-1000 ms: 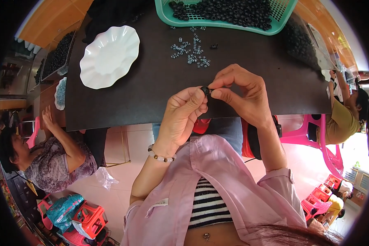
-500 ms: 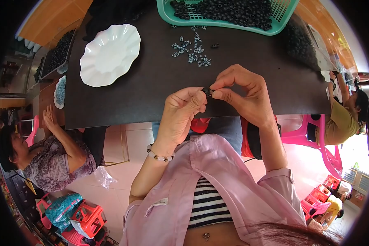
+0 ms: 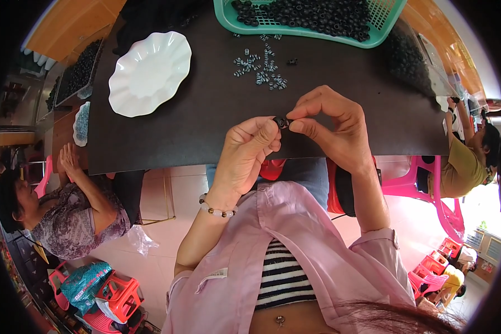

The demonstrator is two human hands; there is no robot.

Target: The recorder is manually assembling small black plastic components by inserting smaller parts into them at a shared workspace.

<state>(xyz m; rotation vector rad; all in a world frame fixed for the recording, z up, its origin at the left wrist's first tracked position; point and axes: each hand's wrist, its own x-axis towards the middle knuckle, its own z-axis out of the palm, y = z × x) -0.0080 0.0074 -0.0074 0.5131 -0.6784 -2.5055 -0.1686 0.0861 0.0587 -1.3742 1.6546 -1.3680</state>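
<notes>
"How will that small black piece (image 3: 280,121) handle?"

"Light and stiff, I'd guess, maybe a little slippery; best taken by its sides. It's held over the near part of the dark table (image 3: 206,128), nearer than the small springs (image 3: 265,69)."

"And the fingers?"

"The left hand (image 3: 245,149) pinches it, thumb against forefinger. The right hand (image 3: 339,131) has thumb and forefinger almost together at its right side; whether they grip something tiny, I can't tell."
</notes>
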